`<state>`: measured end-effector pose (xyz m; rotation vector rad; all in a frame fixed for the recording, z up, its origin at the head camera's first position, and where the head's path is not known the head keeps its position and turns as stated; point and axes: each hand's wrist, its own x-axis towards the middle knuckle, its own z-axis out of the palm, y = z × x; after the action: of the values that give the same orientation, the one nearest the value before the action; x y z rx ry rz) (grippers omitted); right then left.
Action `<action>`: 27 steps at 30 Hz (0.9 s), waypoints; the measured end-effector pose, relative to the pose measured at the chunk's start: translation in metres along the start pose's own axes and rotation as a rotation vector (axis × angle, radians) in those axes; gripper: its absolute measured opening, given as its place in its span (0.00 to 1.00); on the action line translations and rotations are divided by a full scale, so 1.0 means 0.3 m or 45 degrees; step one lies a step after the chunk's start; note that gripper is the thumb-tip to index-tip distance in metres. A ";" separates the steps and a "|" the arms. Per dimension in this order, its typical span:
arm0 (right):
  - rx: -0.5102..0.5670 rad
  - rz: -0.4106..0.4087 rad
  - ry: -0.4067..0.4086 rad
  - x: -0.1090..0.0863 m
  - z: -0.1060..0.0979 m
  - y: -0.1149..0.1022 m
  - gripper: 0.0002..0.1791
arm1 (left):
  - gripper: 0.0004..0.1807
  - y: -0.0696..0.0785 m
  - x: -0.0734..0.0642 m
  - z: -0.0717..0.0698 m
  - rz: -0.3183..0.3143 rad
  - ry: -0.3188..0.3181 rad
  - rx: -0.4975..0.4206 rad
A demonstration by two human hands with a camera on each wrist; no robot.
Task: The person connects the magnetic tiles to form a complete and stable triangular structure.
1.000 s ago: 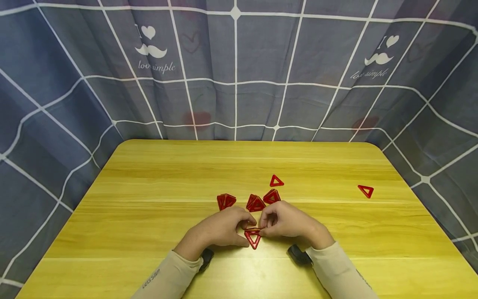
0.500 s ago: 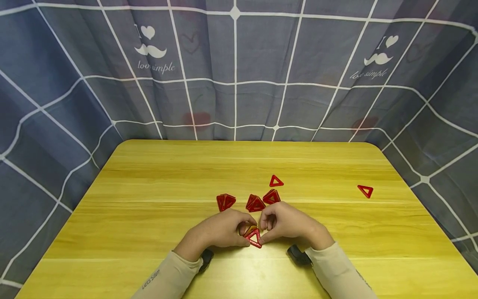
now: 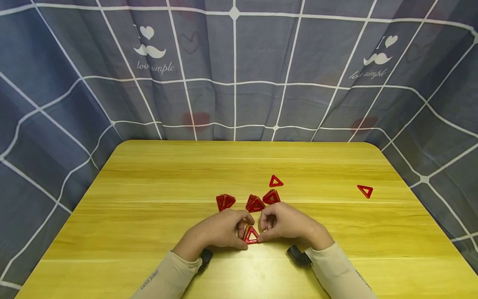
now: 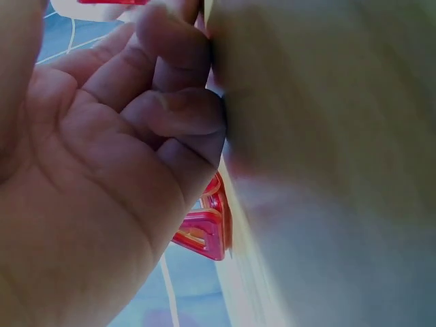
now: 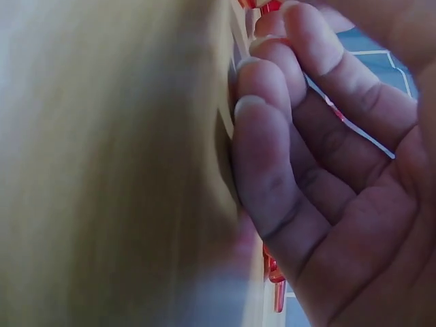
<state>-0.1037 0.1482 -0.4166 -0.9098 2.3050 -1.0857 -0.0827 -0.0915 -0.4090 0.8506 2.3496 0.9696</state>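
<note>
Several red triangular magnetic tiles [image 3: 252,236] stand together as a small peaked shape low on the table, between the two hands. The left hand [image 3: 228,227] has its thumb and fingers curved around the left side of this shape. From the other side, the right hand [image 3: 289,224] pinches its lower right corner, thumb at the front. Only a strip of a red tile [image 4: 112,2] shows at the top of the left wrist view; in the right wrist view a bit of red tile [image 5: 270,7] peeks out past the fingertips.
Behind the hands stand three peaked red tile shapes: a left one [image 3: 225,202], a middle one [image 3: 255,203] and a right one [image 3: 271,197]. Flat single triangles lie farther back [image 3: 276,181] and far right [image 3: 365,191]. A checked curtain [image 3: 239,70] hangs behind the wooden table [image 3: 149,174].
The tiles between the hands have turned and been folded: a downward-pointing triangle with a raised edge is now an upward-pointing face. The right thumb has moved down to its lower corner.
</note>
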 end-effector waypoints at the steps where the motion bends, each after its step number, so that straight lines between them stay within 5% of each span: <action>1: 0.008 0.001 -0.001 0.000 0.000 -0.001 0.12 | 0.27 -0.002 0.000 -0.001 -0.003 0.003 -0.004; 12: 0.000 0.001 0.002 0.001 0.003 -0.001 0.11 | 0.23 -0.012 0.003 -0.013 0.049 0.091 0.026; 27: -0.008 0.000 0.020 0.001 -0.002 0.002 0.12 | 0.22 -0.018 0.013 -0.010 0.005 0.109 0.002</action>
<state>-0.1045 0.1487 -0.4166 -0.9067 2.3225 -1.0896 -0.0892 -0.0931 -0.4117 0.8299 2.4218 1.0243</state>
